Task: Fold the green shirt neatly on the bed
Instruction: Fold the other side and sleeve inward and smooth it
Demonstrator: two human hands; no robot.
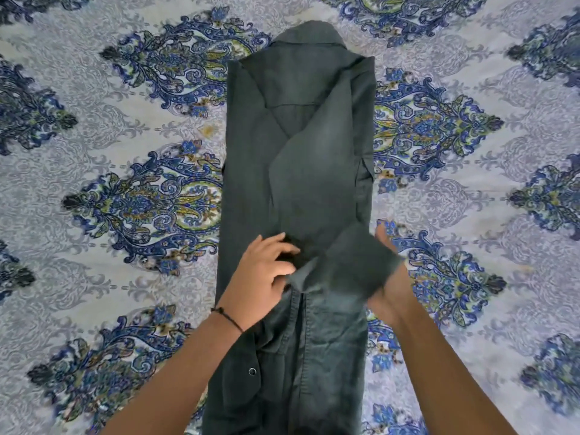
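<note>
The dark green shirt [301, 158] lies face down in a long narrow strip on the bed, collar at the far end, both sides folded inward over its back. A sleeve runs diagonally down the middle. Its cuff end [357, 262] is lifted and blurred near the strip's right edge. My right hand [389, 277] is under and behind that cuff, palm up, holding it. My left hand [266, 268] rests on the shirt's middle with its fingers pinching the sleeve fabric beside the cuff. A thin black cord circles my left wrist.
The bedsheet [125, 120] is pale grey with large blue and green paisley motifs and spreads flat on all sides of the shirt. The shirt's lower end, with a metal snap [252, 371], reaches the near edge of the view between my forearms.
</note>
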